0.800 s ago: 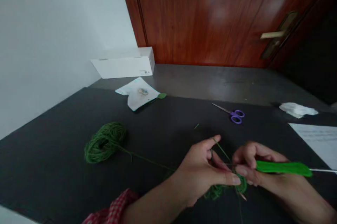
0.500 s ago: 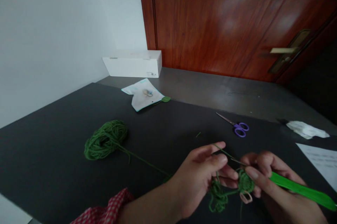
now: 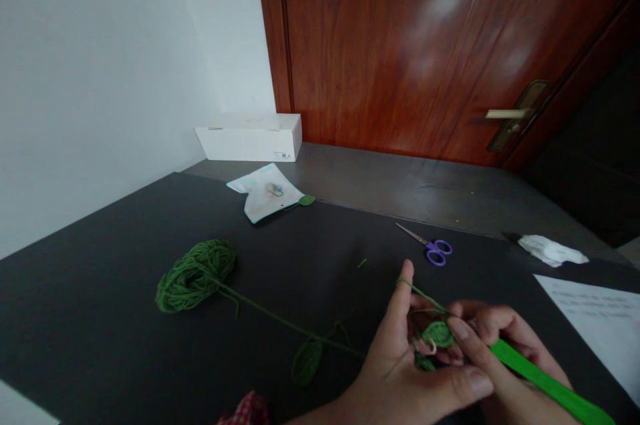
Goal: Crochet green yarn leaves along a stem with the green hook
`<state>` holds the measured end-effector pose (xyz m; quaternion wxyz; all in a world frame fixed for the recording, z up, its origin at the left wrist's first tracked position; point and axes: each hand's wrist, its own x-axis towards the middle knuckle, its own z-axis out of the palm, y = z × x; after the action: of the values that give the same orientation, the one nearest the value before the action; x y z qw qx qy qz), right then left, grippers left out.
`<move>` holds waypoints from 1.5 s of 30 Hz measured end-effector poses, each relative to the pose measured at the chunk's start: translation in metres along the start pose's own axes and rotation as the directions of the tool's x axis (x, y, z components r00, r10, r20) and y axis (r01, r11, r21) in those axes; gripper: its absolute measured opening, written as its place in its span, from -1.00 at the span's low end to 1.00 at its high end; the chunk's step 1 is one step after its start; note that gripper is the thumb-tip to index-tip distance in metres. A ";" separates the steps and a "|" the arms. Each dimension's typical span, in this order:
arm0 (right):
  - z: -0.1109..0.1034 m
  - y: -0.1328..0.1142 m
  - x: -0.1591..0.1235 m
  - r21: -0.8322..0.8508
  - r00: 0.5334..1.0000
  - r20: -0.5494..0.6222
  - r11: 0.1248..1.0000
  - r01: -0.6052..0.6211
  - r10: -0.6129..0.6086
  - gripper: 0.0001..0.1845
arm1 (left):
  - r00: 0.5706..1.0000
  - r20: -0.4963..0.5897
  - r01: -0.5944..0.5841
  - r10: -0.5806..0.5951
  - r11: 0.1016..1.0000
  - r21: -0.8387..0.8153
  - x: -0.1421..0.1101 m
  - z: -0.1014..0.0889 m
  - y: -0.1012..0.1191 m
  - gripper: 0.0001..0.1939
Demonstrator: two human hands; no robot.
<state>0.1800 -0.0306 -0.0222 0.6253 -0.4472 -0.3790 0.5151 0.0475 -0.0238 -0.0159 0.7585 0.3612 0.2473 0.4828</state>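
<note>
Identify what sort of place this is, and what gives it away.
Indoors, probably a craft spot in a home or small workroom: a skein of green yarn and purple-handled scissors on a dark tabletop, with a wooden door beyond.

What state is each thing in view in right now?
Scissors: closed
Door: shut
White box: looks closed
White packet: lying down
Green yarn bundle: loosely wound, strand trailing
White wad: crumpled
Paper sheet: lying flat
Green-handled tool: gripped in right hand
Left hand: yarn looped over raised finger
Green stitched piece: between the hands, partly hidden
</note>
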 end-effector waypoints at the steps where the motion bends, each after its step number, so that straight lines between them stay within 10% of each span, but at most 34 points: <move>1: -0.002 0.000 -0.001 0.000 1.000 -0.009 1.000 0.023 -0.023 -0.73 | 0.998 -0.064 -0.028 0.025 0.999 -0.042 0.000 0.004 -0.003 0.10; 9: -0.011 -0.013 -0.011 0.012 0.987 0.064 0.989 0.145 -0.145 -0.76 | 0.967 -0.243 -0.112 0.077 0.984 -0.135 0.003 0.018 -0.011 -0.14; 22: -0.016 -0.019 -0.015 0.052 0.998 0.055 0.998 -0.021 0.018 -0.77 | 0.964 -0.262 0.020 -0.034 0.998 -0.056 -0.003 0.021 0.000 -0.13; 45: -0.017 -0.020 -0.019 -0.144 0.993 -0.049 0.984 0.103 -0.111 -0.74 | 0.982 -0.185 0.003 0.042 0.971 0.237 -0.001 0.018 0.008 -0.27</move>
<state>0.1988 -0.0532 -0.0088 0.6293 -0.4838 -0.4202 0.4397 0.0559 -0.0281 0.0013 0.6785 0.4040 0.3703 0.4893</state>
